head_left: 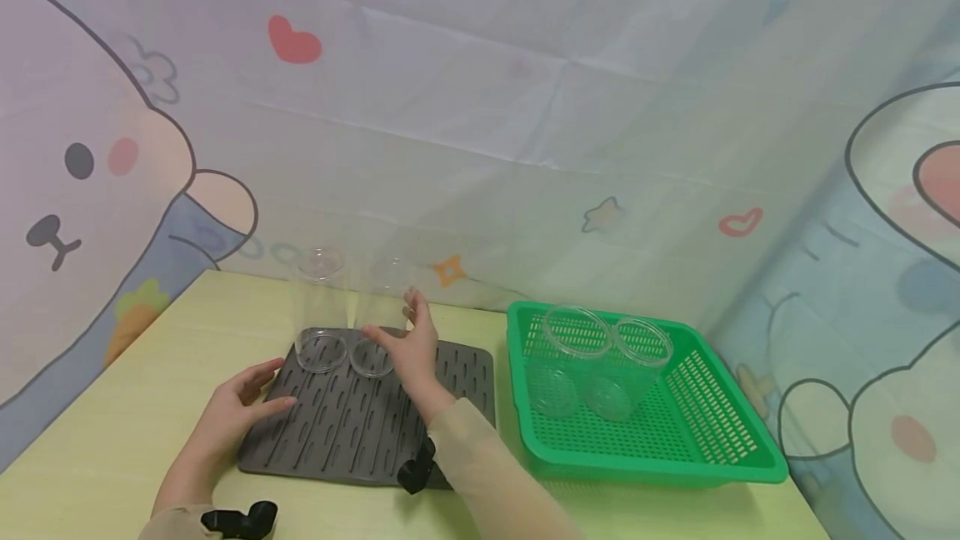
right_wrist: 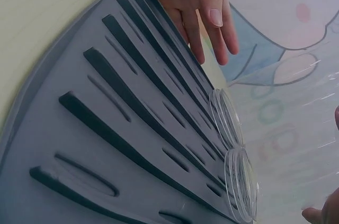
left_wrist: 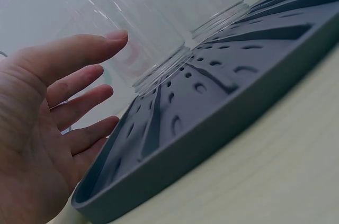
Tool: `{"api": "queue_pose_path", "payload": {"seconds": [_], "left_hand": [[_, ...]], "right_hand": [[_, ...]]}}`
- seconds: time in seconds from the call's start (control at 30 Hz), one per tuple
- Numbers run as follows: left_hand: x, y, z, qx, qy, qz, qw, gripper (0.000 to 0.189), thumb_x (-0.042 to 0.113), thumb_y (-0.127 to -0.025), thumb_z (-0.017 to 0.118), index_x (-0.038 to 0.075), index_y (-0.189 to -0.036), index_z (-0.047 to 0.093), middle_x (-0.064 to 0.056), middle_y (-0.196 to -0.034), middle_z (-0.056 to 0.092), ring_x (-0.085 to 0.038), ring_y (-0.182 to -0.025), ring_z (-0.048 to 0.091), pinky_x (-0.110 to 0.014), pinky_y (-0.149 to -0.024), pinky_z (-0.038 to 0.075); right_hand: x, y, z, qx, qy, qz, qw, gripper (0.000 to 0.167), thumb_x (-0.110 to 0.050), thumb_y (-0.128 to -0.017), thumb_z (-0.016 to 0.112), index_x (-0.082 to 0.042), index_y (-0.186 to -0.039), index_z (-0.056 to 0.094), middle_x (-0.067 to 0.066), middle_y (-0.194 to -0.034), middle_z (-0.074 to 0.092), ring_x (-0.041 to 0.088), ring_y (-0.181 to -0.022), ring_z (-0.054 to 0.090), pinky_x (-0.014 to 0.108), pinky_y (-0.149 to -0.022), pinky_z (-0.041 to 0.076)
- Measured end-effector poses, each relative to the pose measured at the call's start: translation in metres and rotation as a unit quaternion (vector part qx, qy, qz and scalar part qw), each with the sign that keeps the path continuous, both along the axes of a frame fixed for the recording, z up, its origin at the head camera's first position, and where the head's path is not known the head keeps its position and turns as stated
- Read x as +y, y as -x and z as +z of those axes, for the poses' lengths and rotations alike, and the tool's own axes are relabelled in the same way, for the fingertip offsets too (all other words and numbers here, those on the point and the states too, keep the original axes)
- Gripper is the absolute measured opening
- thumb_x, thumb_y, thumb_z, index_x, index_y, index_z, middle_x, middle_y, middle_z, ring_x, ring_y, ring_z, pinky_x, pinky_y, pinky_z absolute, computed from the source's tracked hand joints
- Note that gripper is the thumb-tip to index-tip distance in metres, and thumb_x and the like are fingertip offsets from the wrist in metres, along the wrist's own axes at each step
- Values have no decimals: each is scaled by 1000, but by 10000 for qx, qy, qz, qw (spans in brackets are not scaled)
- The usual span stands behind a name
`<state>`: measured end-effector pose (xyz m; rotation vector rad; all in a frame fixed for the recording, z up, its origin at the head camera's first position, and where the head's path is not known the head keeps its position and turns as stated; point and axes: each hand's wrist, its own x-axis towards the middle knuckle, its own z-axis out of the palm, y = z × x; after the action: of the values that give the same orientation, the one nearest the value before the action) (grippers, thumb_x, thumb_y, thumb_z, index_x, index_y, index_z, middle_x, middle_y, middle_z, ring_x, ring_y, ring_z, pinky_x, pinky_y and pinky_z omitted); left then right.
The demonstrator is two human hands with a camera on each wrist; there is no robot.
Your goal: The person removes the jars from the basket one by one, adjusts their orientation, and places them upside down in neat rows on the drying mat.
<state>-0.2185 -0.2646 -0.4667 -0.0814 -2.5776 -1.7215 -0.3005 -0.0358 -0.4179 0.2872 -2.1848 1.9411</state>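
Two tall clear plastic cups stand side by side on a grey ridged drying mat (head_left: 337,432), ringed edges down. My right hand (head_left: 408,348) holds the right cup (head_left: 378,298), thumb across its near side and fingers at its right side. In the right wrist view only fingertips of that hand show at the right edge, so the contact is partly hidden. The left cup (head_left: 321,307) stands by itself. My left hand (head_left: 232,415) is at the mat's left edge, fingers spread and holding nothing; in the left wrist view its thumb points towards a cup (left_wrist: 153,65).
A green plastic basket (head_left: 652,469) stands right of the mat on the pale yellow table (head_left: 135,407). Inside it are two more clear cups (head_left: 566,361), wide rims up. A cartoon-printed cloth (head_left: 480,123) hangs behind the table.
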Motion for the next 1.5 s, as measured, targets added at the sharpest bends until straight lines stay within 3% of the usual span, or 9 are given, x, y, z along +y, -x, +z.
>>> {"api": "queue_pose_path", "payload": {"seconds": [1.13,1.5], "left_hand": [[2,1,2,-124,-191,-23,9997,79,19,-88,73,-5,-149,30,-31,-154,28,-50,-143,22,-60,-117,25],[1,1,1,-132,-197,-21,9997,80,19,-88,73,-6,-150,28,-31,-154,28,-50,-143,23,-59,-116,25]], "right_hand": [[-2,1,2,-190,-556,111,9982,92,-28,-79,83,-14,-153,30,4,-155,39,25,-141,39,49,-111,42],[3,-7,1,-41,-431,62,9990,94,-29,-78,83,-15,-154,30,4,-157,36,28,-144,34,55,-112,38]]}}
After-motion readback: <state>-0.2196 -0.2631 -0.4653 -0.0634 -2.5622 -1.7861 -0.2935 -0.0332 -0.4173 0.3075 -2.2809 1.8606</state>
